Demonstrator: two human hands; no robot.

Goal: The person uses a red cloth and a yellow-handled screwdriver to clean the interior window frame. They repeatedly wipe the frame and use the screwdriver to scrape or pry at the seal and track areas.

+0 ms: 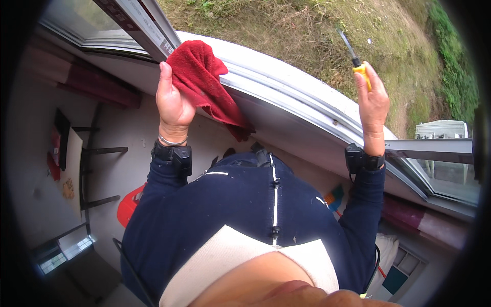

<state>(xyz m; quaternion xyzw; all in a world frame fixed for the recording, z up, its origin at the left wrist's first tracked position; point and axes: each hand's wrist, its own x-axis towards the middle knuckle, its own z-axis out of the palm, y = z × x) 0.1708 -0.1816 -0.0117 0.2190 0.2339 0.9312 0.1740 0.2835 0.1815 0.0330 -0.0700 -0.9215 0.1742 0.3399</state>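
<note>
A red cloth (203, 76) is gripped by my left hand (174, 105) at the window's left side. Its upper part lies by the foot of the window frame, and its lower end hangs inside the wall. My right hand (372, 99), farther right over the sill, pinches the yellow handle of a slim hand tool (361, 71). Past a black collar, the tool's narrow metal blade points up and away, outside the opening; its exact kind is not clear. Between my hands runs the white window track (284, 86), with a small dark spot of dirt toward its right end.
Window sashes stand at the left (142, 27) and right (429, 146) of the opening. Dry grass (291, 42) slopes outside. Behind my left arm are a red plastic chair (128, 205) and a table (74, 165). Purple curtains (406, 215) hang below the window at both sides.
</note>
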